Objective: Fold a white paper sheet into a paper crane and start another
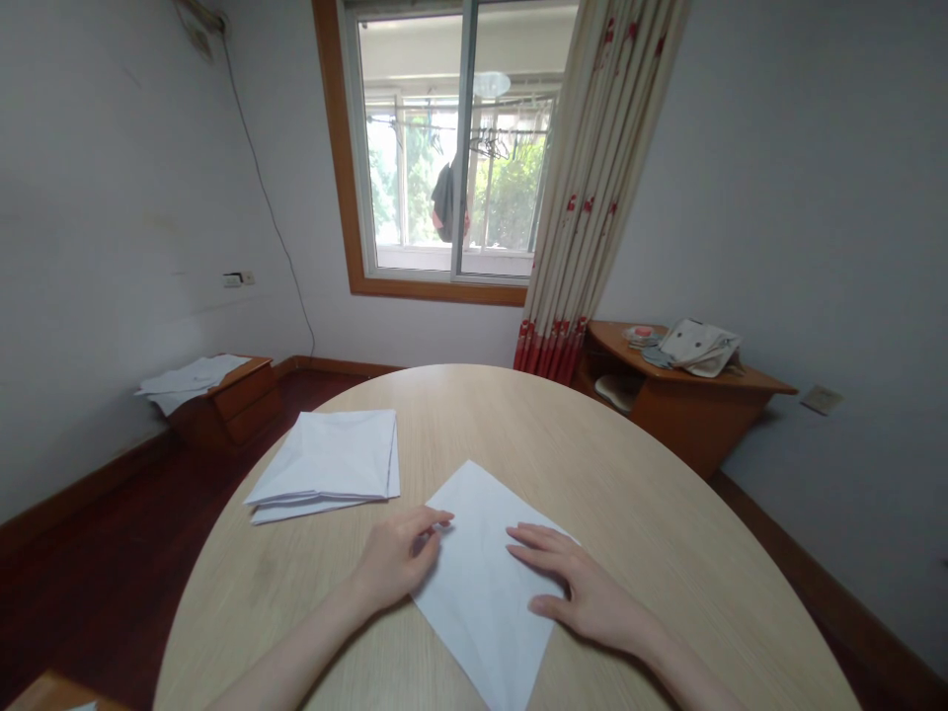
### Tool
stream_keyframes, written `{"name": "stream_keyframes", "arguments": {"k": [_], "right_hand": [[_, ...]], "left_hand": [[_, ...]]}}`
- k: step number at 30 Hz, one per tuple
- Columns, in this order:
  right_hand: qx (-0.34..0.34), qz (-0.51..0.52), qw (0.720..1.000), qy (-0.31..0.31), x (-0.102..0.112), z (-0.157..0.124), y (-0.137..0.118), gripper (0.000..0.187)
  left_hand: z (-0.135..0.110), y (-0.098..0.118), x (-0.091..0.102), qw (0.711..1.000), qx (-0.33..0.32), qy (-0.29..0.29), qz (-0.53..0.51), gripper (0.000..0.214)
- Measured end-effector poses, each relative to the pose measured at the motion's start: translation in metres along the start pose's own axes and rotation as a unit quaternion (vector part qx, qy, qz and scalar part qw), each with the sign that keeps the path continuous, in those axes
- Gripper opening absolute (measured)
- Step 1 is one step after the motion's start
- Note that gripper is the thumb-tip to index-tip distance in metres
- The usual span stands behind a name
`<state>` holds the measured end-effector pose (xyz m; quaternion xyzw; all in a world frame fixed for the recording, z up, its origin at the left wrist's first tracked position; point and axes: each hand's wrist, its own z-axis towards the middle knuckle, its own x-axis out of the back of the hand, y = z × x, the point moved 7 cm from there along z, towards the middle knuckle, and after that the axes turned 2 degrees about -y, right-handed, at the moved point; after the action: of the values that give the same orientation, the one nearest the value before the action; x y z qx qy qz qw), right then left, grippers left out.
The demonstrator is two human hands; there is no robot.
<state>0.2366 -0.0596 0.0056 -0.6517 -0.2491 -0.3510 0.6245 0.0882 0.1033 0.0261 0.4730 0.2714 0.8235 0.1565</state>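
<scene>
White paper sheet [481, 592] lies at six o'clock on the pale wood table [637, 494]. Left hand [392, 558] curls narrowly at its edge, any hold unclear; right hand [582, 592] lies open on it. Folding seems in hand; the next crease calls for smoothing.

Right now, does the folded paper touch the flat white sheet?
Apart: the head view shows bare tabletop between the folded paper and the flat white sheet.

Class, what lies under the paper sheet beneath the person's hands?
The paper sheet lies on the wooden table. The tabletop shows around it, but the part directly beneath the sheet is covered.
</scene>
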Motion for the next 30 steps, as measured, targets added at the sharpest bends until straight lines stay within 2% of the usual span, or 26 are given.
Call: {"name": "stream_keyframes", "arguments": {"k": [7,15,20,30], "right_hand": [[0.007,-0.032,0.999,-0.008,-0.001,-0.001,0.0,0.059],[-0.011,-0.081,0.997,-0.01,0.0,-0.002,-0.003,0.056],[-0.011,-0.089,0.996,-0.001,0.001,-0.003,-0.005,0.055],[0.011,-0.121,0.992,0.028,0.001,-0.002,-0.014,0.049]], "left_hand": [[-0.001,0.006,-0.002,0.999,-0.032,-0.008,0.032,0.029],[-0.003,0.031,-0.014,0.99,-0.106,-0.074,0.057,0.031],[-0.004,0.03,-0.018,0.989,-0.099,-0.095,0.059,0.033],[-0.002,0.026,-0.016,0.987,-0.088,-0.089,0.099,0.033]]}}
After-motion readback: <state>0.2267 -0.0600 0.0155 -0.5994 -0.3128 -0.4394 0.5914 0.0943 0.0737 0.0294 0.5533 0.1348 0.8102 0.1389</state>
